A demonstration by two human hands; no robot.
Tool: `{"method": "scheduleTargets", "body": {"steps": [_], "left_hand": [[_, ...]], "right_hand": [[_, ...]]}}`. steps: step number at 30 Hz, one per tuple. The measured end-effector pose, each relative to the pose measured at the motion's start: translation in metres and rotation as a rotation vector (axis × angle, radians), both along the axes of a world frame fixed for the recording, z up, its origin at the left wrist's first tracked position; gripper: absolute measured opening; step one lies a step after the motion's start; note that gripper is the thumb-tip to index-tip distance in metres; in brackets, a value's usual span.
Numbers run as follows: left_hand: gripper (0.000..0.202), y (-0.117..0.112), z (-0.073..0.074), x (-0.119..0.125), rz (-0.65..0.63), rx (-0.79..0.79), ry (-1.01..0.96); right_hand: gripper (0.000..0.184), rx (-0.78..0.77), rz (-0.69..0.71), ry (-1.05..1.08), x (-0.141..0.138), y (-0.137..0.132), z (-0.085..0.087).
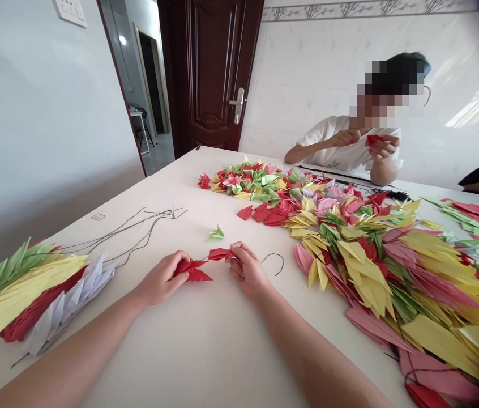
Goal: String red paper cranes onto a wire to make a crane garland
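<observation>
Near the middle of the white table, my left hand (163,279) is closed on red folded paper pieces (197,271) with pointed tips. A short stretch of dark cord runs from them to another red folded paper piece (219,254), pinched between the thumb and fingers of my right hand (246,269). The dark cord (277,262) shows again to the right of that hand, its end curling on the table. Just beyond my hands lies a light green folded paper piece (216,233), touched by neither hand.
Strung stacks of green, yellow (31,292), red and white folded paper lie at left, with loose cords (137,226) trailing. A large heap of coloured folded paper (362,266) covers the right side. Across the table a person (350,144) holds a red paper piece.
</observation>
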State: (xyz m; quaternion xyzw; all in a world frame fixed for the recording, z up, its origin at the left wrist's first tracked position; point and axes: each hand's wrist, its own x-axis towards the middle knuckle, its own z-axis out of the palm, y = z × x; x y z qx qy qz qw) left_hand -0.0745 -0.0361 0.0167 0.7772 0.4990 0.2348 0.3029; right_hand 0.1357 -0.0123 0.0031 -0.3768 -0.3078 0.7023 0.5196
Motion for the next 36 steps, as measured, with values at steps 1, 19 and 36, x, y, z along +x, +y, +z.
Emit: {"method": "scheduleTargets", "body": {"steps": [1, 19, 36], "left_hand": [[0.007, 0.0, 0.0, 0.0, -0.001, -0.003, 0.0], [0.012, -0.001, 0.001, 0.0, -0.023, -0.012, 0.0], [0.04, 0.006, -0.012, -0.007, -0.033, 0.001, -0.024]], "right_hand": [[0.023, -0.004, -0.009, 0.006, 0.0, 0.0, 0.0], [0.021, 0.088, 0.202, -0.115, 0.001, -0.005, 0.008], [0.014, 0.207, 0.403, -0.206, -0.002, -0.008, 0.008]]}}
